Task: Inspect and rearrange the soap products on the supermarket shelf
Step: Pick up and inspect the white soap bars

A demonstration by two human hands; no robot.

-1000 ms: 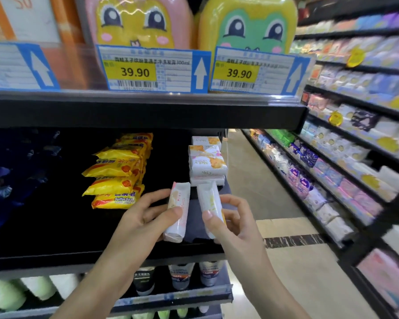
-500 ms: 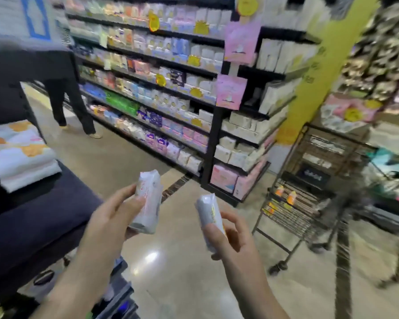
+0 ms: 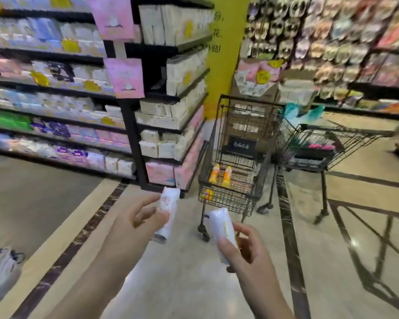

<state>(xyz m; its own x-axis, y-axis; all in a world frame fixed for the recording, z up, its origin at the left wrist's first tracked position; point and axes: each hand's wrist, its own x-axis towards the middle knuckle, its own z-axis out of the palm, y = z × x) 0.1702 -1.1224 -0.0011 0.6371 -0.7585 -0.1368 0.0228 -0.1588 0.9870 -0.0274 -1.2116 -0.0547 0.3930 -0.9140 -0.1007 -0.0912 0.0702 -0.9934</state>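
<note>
Each hand (image 3: 138, 217) (image 3: 244, 247) pinches a soap pack (image 3: 167, 212) (image 3: 220, 229) (thumb against fingers).

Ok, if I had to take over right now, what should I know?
Left hand grips one white soap pack. Right hand grips another soap pack. Both are held over the aisle floor, facing a black cart with two orange bottles. The soap shelf is out of view. Done: two packs picked up. Left: check them and place them.
</note>
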